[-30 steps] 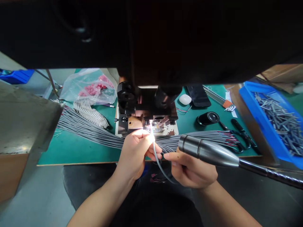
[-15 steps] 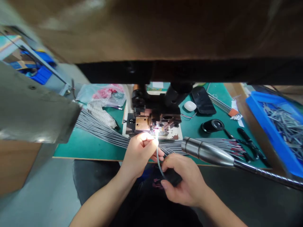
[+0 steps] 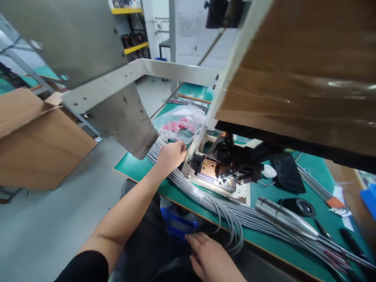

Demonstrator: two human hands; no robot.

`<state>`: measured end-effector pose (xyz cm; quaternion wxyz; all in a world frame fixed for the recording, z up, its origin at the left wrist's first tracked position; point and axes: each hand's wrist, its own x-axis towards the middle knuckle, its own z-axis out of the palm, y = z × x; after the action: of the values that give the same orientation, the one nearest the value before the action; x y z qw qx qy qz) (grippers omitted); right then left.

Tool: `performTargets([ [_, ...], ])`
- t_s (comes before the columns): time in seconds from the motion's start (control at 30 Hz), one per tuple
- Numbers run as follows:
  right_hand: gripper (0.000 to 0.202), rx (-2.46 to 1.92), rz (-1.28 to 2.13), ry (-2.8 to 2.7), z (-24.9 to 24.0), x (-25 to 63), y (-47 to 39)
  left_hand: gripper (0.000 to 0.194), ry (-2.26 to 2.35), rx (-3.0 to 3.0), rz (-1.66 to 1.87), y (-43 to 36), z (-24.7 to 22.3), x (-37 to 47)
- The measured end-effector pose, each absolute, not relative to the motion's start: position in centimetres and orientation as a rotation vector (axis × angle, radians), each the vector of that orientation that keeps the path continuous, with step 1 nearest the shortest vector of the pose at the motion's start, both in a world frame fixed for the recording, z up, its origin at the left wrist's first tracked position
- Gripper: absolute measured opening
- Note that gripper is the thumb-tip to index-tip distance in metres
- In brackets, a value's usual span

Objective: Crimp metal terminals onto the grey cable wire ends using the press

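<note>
My left hand [image 3: 172, 156] is closed above the left part of the grey cable bundle [image 3: 188, 188], beside the base of the black and copper-coloured machine [image 3: 226, 160]; what its fingers hold, if anything, is hidden. Below the table's front edge, over my lap, is my right hand [image 3: 207, 252], its fingers stretched out and nothing seen in them. Clear wrap binds the bundle near its middle, and several cables loop down over the edge. A metal gooseneck lamp [image 3: 286, 219] lies across the bundle's right part.
A plastic bag with pink parts [image 3: 182, 123] lies behind my left hand. A grey metal plate [image 3: 129, 121] hangs at the left. A phone [image 3: 289, 172], a white case [image 3: 268, 171] and a black cylinder [image 3: 299, 206] are on the right. A cardboard box [image 3: 44, 141] stands far left.
The view has turned left. My left hand has left the lit machine front for the left of the bundle. My right hand has dropped lower and opened; the single cable is no longer between my hands.
</note>
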<state>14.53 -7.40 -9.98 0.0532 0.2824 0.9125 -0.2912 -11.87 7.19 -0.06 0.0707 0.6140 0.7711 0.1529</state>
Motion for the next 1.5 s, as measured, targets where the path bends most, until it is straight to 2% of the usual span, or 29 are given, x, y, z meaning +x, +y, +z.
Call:
performTargets([
  [0.1, 0.056, 0.803, -0.988, 2.817, -9.7, 14.5, -7.8, 0.023, 2.286, 1.857, 0.421, 13.0, -0.3, -13.0],
  [0.23, 0.057, 0.697, -0.909, 3.069, -10.9, 15.0, -8.3, 0.027, 2.262, 1.848, 0.428, 17.6, -1.0, -13.4],
  [0.53, 0.044, 0.632, -0.913, 3.377, -11.1, 14.7, -8.1, 0.03, 2.251, 1.831, 0.416, 19.4, -1.8, -12.7],
  [0.67, 0.036, 0.611, -0.917, 3.436, -9.5, 14.0, -7.5, 0.024, 2.283, 1.876, 0.498, 17.8, -1.2, -12.7],
  [0.8, 0.039, 0.607, -1.016, 3.522, -6.4, 13.9, -6.2, 0.019, 2.361, 1.935, 0.642, 12.6, -0.8, -12.7],
  [0.93, 0.026, 1.023, -1.166, 3.463, -2.8, 13.7, -4.2, 0.016, 2.322, 2.058, 0.811, 5.7, -1.5, -12.0],
  [1.07, 0.019, 1.474, -0.877, 3.511, -1.0, 12.5, -2.3, 0.017, 2.076, 2.274, 0.939, 0.9, -2.4, -10.1],
  [1.2, 0.028, 1.484, -0.276, 3.692, -0.8, 11.6, -0.7, 0.005, 1.702, 2.609, 1.128, -1.2, -2.9, -8.2],
  [1.23, 0.027, 1.471, -0.191, 3.688, -0.8, 11.6, -0.5, 0.008, 1.616, 2.694, 1.202, -1.5, -2.9, -7.8],
  [1.37, 0.023, 1.442, -0.18, 3.635, -0.9, 12.1, -0.1, 0.016, 1.472, 2.772, 1.346, -1.7, -3.3, -6.7],
  [1.5, 0.017, 1.701, -0.267, 3.536, -1.6, 12.5, -0.2, 0.014, 1.47, 2.676, 1.357, -1.4, -3.6, -5.7],
])
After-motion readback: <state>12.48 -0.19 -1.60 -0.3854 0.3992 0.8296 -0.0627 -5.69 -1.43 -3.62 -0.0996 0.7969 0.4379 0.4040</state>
